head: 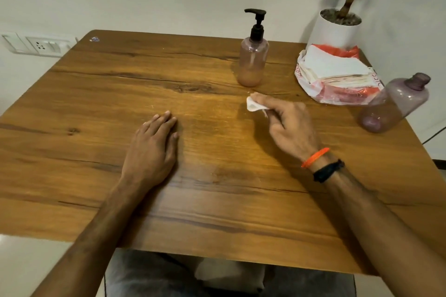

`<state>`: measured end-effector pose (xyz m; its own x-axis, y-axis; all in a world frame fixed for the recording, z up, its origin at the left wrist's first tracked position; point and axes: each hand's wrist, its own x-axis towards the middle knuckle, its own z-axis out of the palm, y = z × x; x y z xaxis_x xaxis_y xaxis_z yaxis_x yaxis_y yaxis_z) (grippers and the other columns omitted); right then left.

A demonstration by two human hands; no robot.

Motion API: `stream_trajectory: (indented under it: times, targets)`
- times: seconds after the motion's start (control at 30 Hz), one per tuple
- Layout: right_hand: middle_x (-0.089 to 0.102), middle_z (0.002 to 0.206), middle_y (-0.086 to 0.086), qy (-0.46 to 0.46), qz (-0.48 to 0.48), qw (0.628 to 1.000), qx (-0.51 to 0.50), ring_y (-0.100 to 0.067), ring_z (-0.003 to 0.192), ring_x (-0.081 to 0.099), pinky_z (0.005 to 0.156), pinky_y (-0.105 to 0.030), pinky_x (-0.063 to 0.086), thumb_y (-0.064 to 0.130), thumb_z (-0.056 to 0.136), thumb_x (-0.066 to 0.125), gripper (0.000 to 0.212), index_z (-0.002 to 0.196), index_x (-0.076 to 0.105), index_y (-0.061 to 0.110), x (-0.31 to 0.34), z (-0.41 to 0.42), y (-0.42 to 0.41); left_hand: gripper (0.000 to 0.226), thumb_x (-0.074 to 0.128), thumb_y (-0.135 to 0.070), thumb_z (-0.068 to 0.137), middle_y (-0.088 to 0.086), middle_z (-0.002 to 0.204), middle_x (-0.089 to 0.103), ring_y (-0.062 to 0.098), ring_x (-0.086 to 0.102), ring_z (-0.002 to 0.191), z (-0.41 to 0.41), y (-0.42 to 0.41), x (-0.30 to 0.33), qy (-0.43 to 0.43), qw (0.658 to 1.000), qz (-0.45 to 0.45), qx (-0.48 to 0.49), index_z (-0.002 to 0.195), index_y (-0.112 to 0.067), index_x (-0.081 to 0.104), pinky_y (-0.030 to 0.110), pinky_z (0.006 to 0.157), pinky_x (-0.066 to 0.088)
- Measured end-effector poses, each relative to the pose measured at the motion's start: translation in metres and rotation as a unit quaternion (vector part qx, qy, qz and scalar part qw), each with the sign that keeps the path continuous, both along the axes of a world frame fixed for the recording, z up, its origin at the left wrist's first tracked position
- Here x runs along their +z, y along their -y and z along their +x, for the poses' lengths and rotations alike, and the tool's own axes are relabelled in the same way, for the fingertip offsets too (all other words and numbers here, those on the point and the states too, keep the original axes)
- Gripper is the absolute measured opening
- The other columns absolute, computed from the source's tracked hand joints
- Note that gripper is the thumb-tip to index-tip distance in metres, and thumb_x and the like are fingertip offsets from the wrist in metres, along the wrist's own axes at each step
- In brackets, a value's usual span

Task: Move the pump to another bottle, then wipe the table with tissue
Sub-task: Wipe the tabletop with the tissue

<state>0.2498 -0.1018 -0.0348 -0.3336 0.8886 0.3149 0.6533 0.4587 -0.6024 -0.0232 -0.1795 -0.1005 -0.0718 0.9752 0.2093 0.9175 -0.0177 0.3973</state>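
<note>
R hand [288,125] pinches tissue [253,104] on counter [96,94] — wet patch, prob., just beyond, twd pump bottle [253,60]; L hand [154,149] flat, empty.

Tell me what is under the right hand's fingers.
A small crumpled white tissue, pressed on the table by the right hand. Part of it is hidden under the fingers; any liquid beneath cannot be seen.

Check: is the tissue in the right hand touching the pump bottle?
Apart. The head view shows a bare strip of table between the tissue, pinched in the right hand, and the base of the pump bottle.
</note>
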Motion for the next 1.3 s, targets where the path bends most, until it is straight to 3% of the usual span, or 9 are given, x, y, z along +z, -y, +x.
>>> stream_trajectory:
  times: [0.23,0.53,0.77,0.93,1.03,1.1,1.17,1.2,1.3]
  targets:
    - [0.024,0.158,-0.007,0.245,-0.027,0.960,0.135,-0.015,0.148,0.015,0.121,-0.033,0.010,-0.005,0.087,0.040,0.063,0.148,0.032,0.010,-0.030,-0.018,-0.011,0.053,0.037,-0.034,0.096,0.012,0.152,0.044,0.029,0.037,0.143,0.000,-0.001,-0.004,-0.007,1.000,0.014,0.001,0.139,-0.008,0.052,0.049,0.117,0.031]
    - [0.029,0.155,-0.002,0.192,-0.058,0.971,0.132,-0.007,0.145,0.021,0.120,-0.021,0.010,-0.009,0.092,0.040,0.057,0.145,0.040,0.012,-0.020,0.029,0.012,0.054,0.032,-0.041,0.098,0.008,0.154,0.041,0.025,0.034,0.145,-0.007,-0.004,-0.013,-0.010,1.000,0.024,-0.006,0.143,-0.013,0.047,0.048,0.118,0.029]
    - [0.025,0.157,-0.007,0.194,-0.029,0.967,0.162,-0.014,0.148,0.016,0.122,-0.035,0.013,-0.003,0.084,0.044,0.065,0.147,0.035,0.008,-0.043,0.007,0.057,0.053,0.036,-0.037,0.097,0.009,0.154,0.042,0.027,0.036,0.144,-0.004,-0.003,-0.009,-0.007,1.000,0.020,0.001,0.141,-0.011,0.049,0.049,0.118,0.030]
    - [0.018,0.159,-0.006,0.184,-0.031,0.950,0.249,-0.014,0.149,0.009,0.123,-0.035,0.008,-0.001,0.081,0.045,0.072,0.150,0.027,0.011,-0.053,-0.016,0.107,0.054,0.036,-0.035,0.096,0.010,0.154,0.042,0.027,0.035,0.145,0.003,0.000,0.000,0.002,1.000,0.012,0.010,0.142,-0.009,0.050,0.047,0.119,0.028]
    - [0.040,0.151,-0.002,0.070,-0.129,0.959,0.243,-0.017,0.139,0.037,0.115,-0.039,0.033,0.000,0.092,0.047,0.057,0.143,0.042,0.025,-0.040,-0.016,0.106,0.055,0.035,-0.036,0.096,0.009,0.155,0.040,0.026,0.033,0.146,0.003,0.001,0.001,0.003,1.000,0.003,0.010,0.143,-0.010,0.048,0.047,0.119,0.027]
    - [0.063,0.128,-0.004,-0.091,-0.231,0.951,0.185,-0.021,0.106,0.063,0.089,-0.039,0.053,0.007,0.097,0.047,0.043,0.129,0.056,0.035,-0.023,-0.013,0.087,0.055,0.035,-0.036,0.096,0.009,0.155,0.040,0.025,0.033,0.146,0.001,0.001,0.000,0.002,1.000,0.003,0.009,0.143,-0.010,0.048,0.046,0.119,0.027]
    - [0.069,0.114,-0.013,-0.227,-0.250,0.933,0.123,-0.018,0.091,0.061,0.082,-0.032,0.047,0.003,0.098,0.045,0.037,0.119,0.063,0.028,-0.009,-0.006,0.060,0.055,0.035,-0.036,0.096,0.008,0.155,0.040,0.025,0.033,0.146,-0.001,0.000,-0.001,-0.002,1.000,0.003,0.008,0.143,-0.011,0.048,0.046,0.120,0.026]
    - [0.070,0.110,-0.014,-0.228,-0.221,0.944,0.089,-0.019,0.089,0.060,0.081,-0.034,0.045,0.002,0.098,0.044,0.037,0.121,0.063,0.024,-0.005,-0.004,0.045,0.054,0.035,-0.036,0.097,0.008,0.155,0.040,0.025,0.033,0.146,-0.001,0.000,-0.002,-0.004,1.000,0.003,0.006,0.143,-0.011,0.048,0.046,0.120,0.026]
    - [0.068,0.122,-0.006,-0.026,-0.073,0.997,0.005,-0.021,0.112,0.062,0.095,-0.025,0.044,0.001,0.093,0.045,0.043,0.127,0.062,0.021,-0.004,-0.004,0.010,0.053,0.035,-0.036,0.097,0.009,0.154,0.041,0.026,0.034,0.145,-0.002,-0.001,-0.004,-0.006,1.000,0.004,0.005,0.142,-0.011,0.048,0.047,0.119,0.027]
